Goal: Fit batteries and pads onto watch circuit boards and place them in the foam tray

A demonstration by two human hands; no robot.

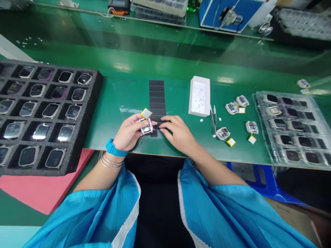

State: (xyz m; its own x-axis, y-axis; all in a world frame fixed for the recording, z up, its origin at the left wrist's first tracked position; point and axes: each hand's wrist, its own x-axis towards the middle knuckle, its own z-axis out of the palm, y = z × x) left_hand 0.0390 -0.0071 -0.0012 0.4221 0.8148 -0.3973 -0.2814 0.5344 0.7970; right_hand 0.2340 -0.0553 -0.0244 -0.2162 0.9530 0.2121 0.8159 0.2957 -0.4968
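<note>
Nearest the wearer: two blue sleeves, with a blue band and thin bangles on the left wrist. Left hand (128,132) is curled, fingers and thumb pinching a small watch case (147,127) held just above the near edge of the green bench (124,96). A yellow-edged battery (146,113) sticks up from the case's far side. Right hand (178,133) is palm down, fingers stretched and close together, tips resting on the near end of a strip of dark pads (157,98) right beside the case. The thumb is hidden, so I cannot tell whether it grips a pad. Left of the hands, a black foam tray (89,110) holds rows of watch screens and lies over a pink sheet (38,193). To the right lie tweezers (214,119) and loose watch modules (222,133), some with yellow batteries. Beyond them is a clear plastic tray (258,103) of dark screens. Farther off, a white open box (199,95) stands beside the strip. At the far edge stands a blue machine (209,13).
</note>
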